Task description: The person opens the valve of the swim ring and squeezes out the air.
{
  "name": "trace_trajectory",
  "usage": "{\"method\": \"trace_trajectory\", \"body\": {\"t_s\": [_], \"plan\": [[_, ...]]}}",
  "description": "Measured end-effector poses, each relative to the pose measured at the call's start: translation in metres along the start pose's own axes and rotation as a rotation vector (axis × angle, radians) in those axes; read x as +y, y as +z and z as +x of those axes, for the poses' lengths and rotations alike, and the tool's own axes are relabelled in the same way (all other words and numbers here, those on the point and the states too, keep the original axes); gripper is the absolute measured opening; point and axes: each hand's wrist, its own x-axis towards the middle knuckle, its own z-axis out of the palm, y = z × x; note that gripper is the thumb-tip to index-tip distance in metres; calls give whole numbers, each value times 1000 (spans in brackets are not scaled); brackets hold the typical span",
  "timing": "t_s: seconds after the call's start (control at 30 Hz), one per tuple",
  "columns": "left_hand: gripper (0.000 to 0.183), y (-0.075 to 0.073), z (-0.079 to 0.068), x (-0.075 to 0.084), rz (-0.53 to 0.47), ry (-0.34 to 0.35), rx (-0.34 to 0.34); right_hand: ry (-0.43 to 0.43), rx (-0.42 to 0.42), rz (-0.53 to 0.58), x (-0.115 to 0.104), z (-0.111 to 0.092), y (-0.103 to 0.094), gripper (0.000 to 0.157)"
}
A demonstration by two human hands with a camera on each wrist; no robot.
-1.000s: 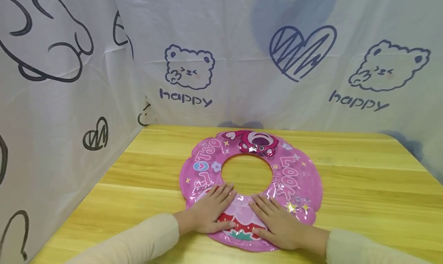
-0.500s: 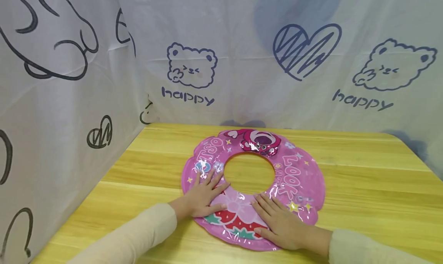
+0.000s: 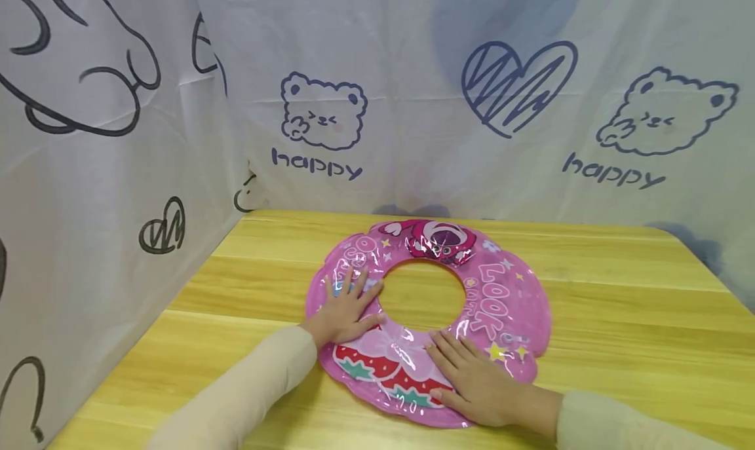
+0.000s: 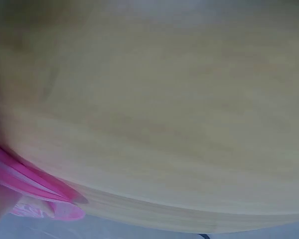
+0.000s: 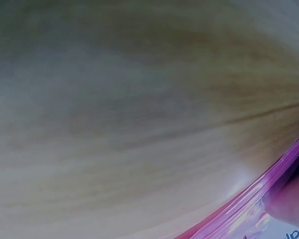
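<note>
A pink swim ring [image 3: 513, 293] with a cartoon bear, lettering and strawberries printed on it lies flat on the wooden table, looking only partly filled with air. My left hand [image 3: 347, 309] rests on the ring's left side, fingers spread and straight, covering part of the lettering. On the front right part lies my right hand [image 3: 480, 381], its fingers straight and pointing toward the centre hole. In the left wrist view the ring's edge [image 4: 35, 181] shows at lower left; in the right wrist view its shiny edge [image 5: 239, 214] shows at lower right.
The yellow wooden table [image 3: 637, 306] extends on both sides of the ring. A white cloth [image 3: 413, 155] with bear and heart drawings hangs behind the table, and another stretch of printed cloth [image 3: 100, 194] hangs along the left.
My left hand has slid from the strawberry print at the front up along the ring's left side, its fingers spreading. My right hand has stayed in place.
</note>
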Motion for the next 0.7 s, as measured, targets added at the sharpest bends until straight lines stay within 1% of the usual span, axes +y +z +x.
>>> {"method": "trace_trajectory", "body": {"t_s": [0.13, 0.27, 0.47, 0.57, 0.7], "plan": [[74, 2, 10, -6, -10, -47, 6, -2, -1, -1, 0, 0, 0, 65], [76, 0, 18, -9, -24, -90, -2, -1, -9, 4, 0, 0, 0, 65], [81, 2, 31, -16, 11, -133, -22, -11, 4, -7, 0, 1, 1, 65], [83, -3, 33, -17, 25, -151, -39, -17, 2, -1, 0, 1, 1, 65], [82, -13, 34, -14, 31, -160, -97, -13, -18, 13, 0, 1, 1, 65]]}}
